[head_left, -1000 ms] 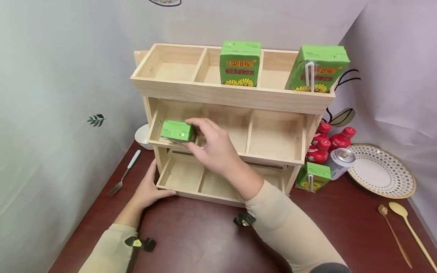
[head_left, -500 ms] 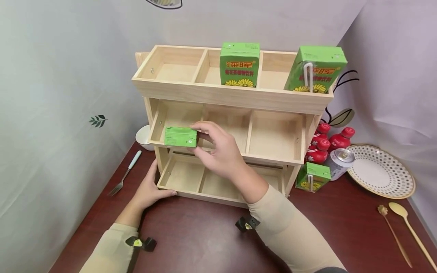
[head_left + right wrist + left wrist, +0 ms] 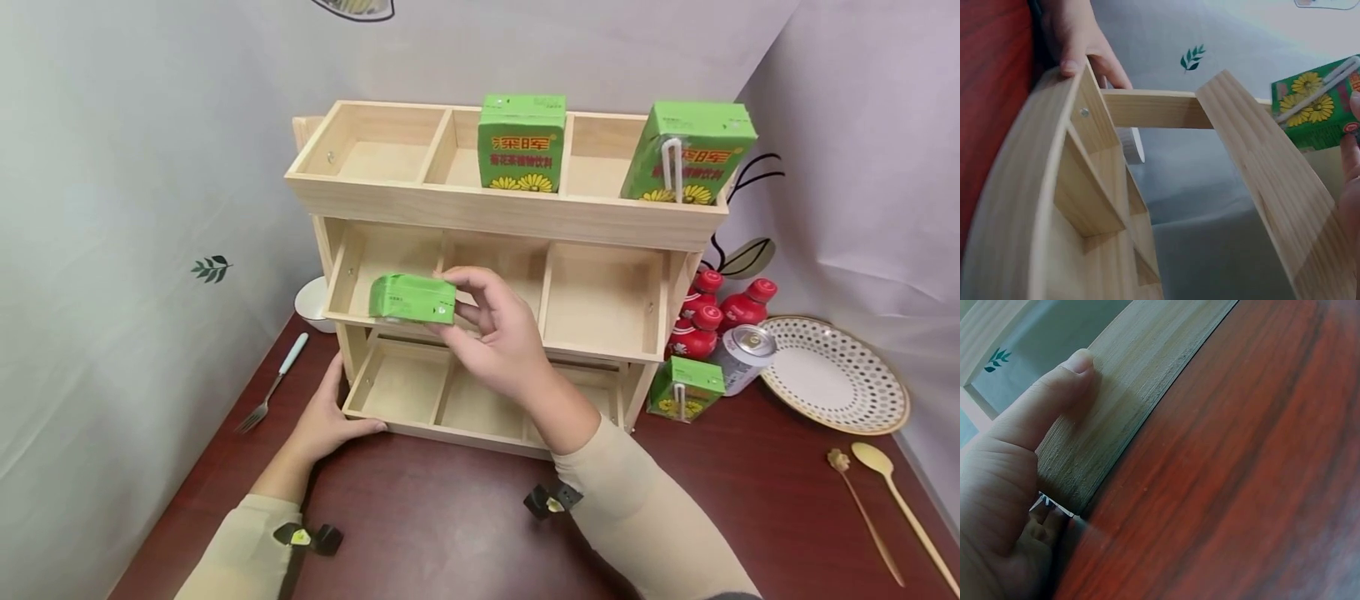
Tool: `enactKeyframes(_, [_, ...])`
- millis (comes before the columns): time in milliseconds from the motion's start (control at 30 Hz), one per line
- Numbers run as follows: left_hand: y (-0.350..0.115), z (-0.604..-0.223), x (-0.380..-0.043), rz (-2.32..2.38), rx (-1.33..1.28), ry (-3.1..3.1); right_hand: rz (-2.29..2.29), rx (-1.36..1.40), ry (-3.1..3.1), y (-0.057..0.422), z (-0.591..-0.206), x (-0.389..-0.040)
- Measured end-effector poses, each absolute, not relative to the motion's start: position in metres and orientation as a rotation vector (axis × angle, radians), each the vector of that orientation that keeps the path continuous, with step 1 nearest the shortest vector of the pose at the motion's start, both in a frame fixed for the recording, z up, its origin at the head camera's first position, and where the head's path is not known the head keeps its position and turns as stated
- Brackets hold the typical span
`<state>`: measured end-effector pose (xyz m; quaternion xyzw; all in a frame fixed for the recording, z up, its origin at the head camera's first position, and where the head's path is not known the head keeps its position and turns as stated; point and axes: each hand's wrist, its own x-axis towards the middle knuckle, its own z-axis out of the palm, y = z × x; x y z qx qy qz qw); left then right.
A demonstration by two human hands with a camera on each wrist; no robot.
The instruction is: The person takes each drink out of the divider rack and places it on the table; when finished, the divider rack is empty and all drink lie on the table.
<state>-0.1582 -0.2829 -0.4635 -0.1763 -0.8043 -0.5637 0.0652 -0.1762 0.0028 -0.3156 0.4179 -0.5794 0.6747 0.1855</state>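
My right hand (image 3: pixel 504 333) pinches a green drink carton (image 3: pixel 412 300) between thumb and fingers, just in front of the middle tier's left compartment. In the right wrist view the carton (image 3: pixel 1316 103) shows yellow flowers and a white straw, above the tier's front board. A three-tier wooden shelf (image 3: pixel 495 212) stands ahead, each tier divided into compartments. Its lower left corner is held by my left hand (image 3: pixel 330 417), thumb on the front board and fingers along the side. The left wrist view shows that thumb on the wooden board (image 3: pixel 1122 394).
Two more cartons (image 3: pixel 521 142) stand in the top tier, middle and right. Right of the shelf are red-capped bottles (image 3: pixel 742 304), a silver can (image 3: pixel 746 358), another carton (image 3: pixel 686 390), a dotted plate (image 3: pixel 832 375) and two gold spoons (image 3: pixel 873 458). A fork (image 3: pixel 273 383) and white bowl (image 3: pixel 311 304) lie left.
My right hand has drawn the carton slightly right and down, turning it a little, from over the middle tier's left compartment. The left hand stays at the shelf's corner.
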Motion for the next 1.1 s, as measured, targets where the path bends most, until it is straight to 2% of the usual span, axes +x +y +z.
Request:
enactKeyframes(167, [-0.283, -0.464, -0.157, -1.694, -0.512, -2.441, 1.984, 1.16, -1.503, 0.008, -0.33, -0.173])
enactKeyframes(400, [-0.284, -0.464, -0.159, -1.706, -0.53, -2.433, 1.972, 1.142, -1.481, 0.025, -0.313, -0.154])
enactKeyframes(1100, [-0.283, -0.466, -0.16, -1.721, -0.53, -2.433, 1.856, 1.179, -1.689, 0.082, -0.327, -0.129])
